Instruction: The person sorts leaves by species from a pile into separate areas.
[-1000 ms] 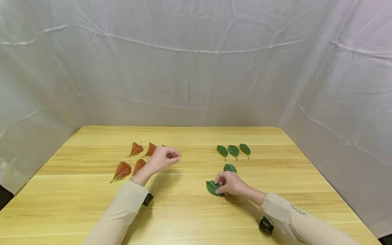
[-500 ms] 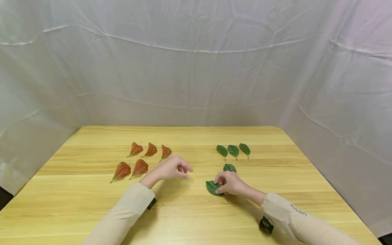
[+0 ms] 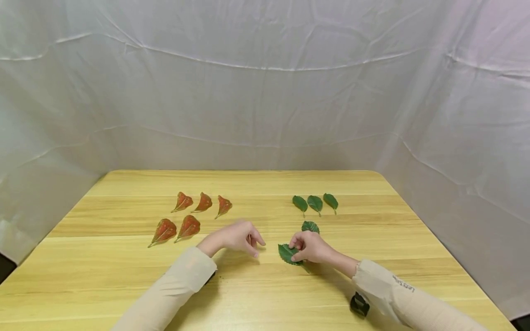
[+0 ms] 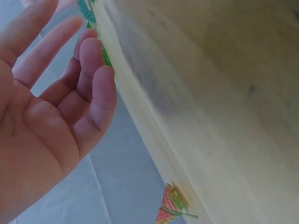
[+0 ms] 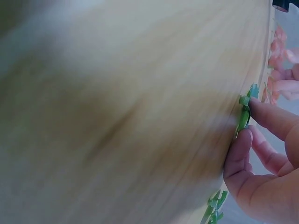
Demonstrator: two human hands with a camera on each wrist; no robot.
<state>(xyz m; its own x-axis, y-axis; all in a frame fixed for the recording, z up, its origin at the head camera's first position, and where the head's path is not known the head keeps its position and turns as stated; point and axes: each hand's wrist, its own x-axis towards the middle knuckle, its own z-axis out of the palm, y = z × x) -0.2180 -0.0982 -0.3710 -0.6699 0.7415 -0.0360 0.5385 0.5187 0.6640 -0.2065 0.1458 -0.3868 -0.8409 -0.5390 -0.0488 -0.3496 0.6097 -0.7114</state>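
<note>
In the head view, my right hand (image 3: pixel 313 247) has thumb and fingers on a serrated green leaf (image 3: pixel 285 253) lying on the table, pinching it by its right side. The right wrist view shows this leaf (image 5: pixel 244 116) edge-on between thumb and index finger. Just behind that hand, another green leaf (image 3: pixel 310 226) is partly covered by it. My left hand (image 3: pixel 238 236) hovers low over the table to the left of the held leaf, its fingers loosely bent. Nothing is in its grasp; the left wrist view shows a bare palm (image 4: pixel 42 126).
Three smaller green leaves (image 3: pixel 315 203) form a row at the back right. On the left lie red leaves, three in a back row (image 3: pixel 204 202) and two in front (image 3: pixel 189 226). The wooden table (image 3: pixel 265 299) ends at a pale cloth backdrop (image 3: pixel 265 115).
My left hand has come from beside the red leaves toward the right and nearer to me, uncovering the back-row red leaf. The right hand stays on its green leaf.
</note>
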